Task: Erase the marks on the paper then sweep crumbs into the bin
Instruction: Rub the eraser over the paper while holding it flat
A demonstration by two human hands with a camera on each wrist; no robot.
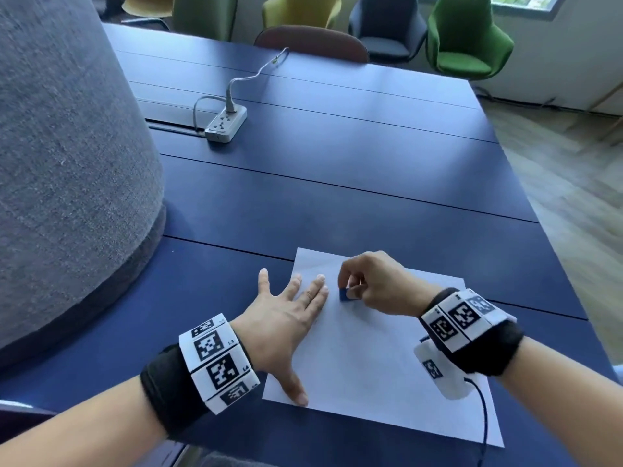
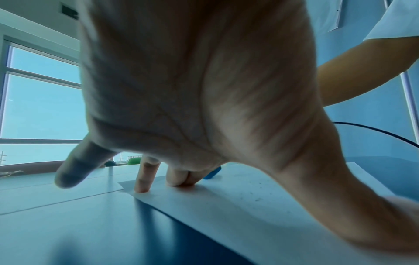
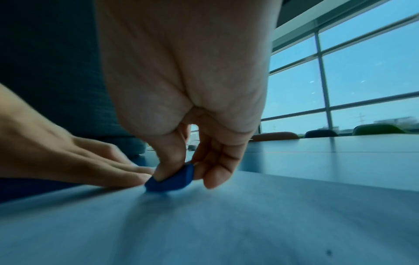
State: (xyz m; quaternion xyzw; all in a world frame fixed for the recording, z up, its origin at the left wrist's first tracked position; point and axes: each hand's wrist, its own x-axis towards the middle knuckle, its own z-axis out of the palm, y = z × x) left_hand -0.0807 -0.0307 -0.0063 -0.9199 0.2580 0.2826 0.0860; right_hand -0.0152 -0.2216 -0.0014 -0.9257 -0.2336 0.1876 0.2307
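The left hand (image 1: 286, 318) lies flat with fingers straight and spread, thumb out to the side, wrist low, while the right hand (image 1: 374, 284) arches beside it, thumb and curled fingers (image 3: 217, 165) pinched together at the tips, both forearms bare behind banded wrists.

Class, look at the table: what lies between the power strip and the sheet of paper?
Only bare blue table lies between the power strip and the paper, as the head view shows.

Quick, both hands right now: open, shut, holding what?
Left hand: open, fingers spread flat, pressing the paper.
Right hand: pinching the blue eraser against the paper.
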